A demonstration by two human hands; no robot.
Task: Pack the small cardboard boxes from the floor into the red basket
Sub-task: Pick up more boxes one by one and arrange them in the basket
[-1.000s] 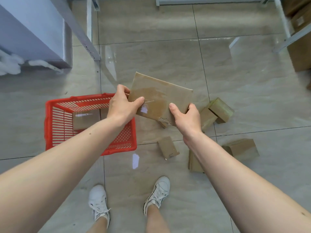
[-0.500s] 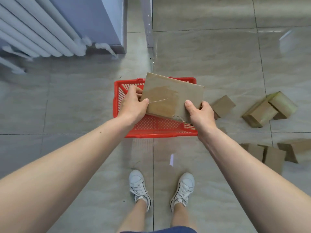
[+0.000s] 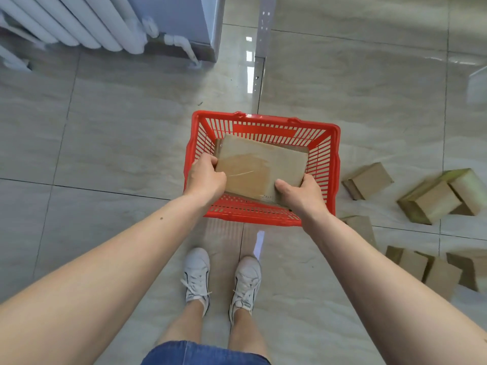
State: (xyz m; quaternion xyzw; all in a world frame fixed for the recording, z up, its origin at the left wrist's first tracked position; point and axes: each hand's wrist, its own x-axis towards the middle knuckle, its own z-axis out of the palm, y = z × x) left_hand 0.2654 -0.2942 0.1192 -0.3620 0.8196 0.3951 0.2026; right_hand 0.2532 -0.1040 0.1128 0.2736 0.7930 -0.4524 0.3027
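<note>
Flat cardboard box (image 3: 259, 168) held btwn both hands: left hand (image 3: 205, 177) clamps its left short edge, right hand (image 3: 299, 192) its near-right corner. Long axis runs left-right, w/ box right over the red basket (image 3: 263, 118) opening, slightly tilted. Likely next: straight down. Loose boxes (image 3: 369, 180) lie on floor, right.

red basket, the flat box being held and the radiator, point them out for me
red basket (image 3: 263, 119), head view, far rim
flat cardboard box (image 3: 259, 164), head view, top face
radiator (image 3: 79, 25), head view, white ribs
</note>
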